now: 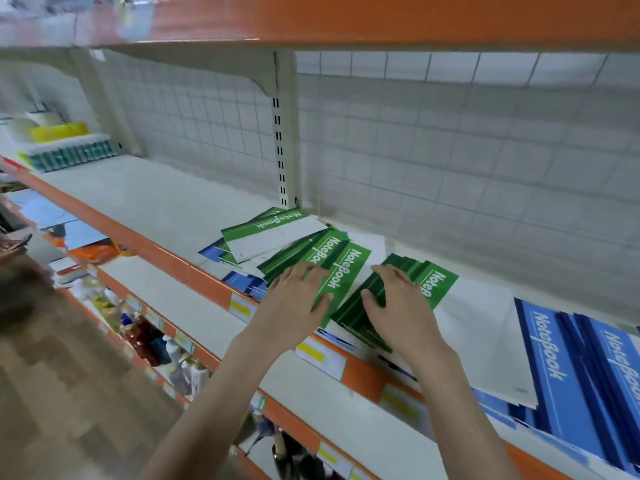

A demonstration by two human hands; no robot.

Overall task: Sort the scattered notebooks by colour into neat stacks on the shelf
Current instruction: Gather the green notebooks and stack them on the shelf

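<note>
Green notebooks lie fanned out on the white shelf (145, 199). My left hand (298, 299) rests on one green bunch (346, 268), fingers over its near edge. My right hand (398, 306) grips a second green bunch (436, 282) just to the right, thumb along its left side. A further loose green-and-white notebook (277, 230) lies behind, over some blue ones (211, 252). A stack of blue notebooks (568, 368) sits at the right, with a white sheet or cover (485, 341) between it and the green ones.
The shelf has an orange front lip (138, 237) with price labels, a wire-grid back (450, 150) and an orange shelf above (381, 19). Packs of goods (69, 150) stand far left. Lower shelves hold bottles (145, 337) and other items.
</note>
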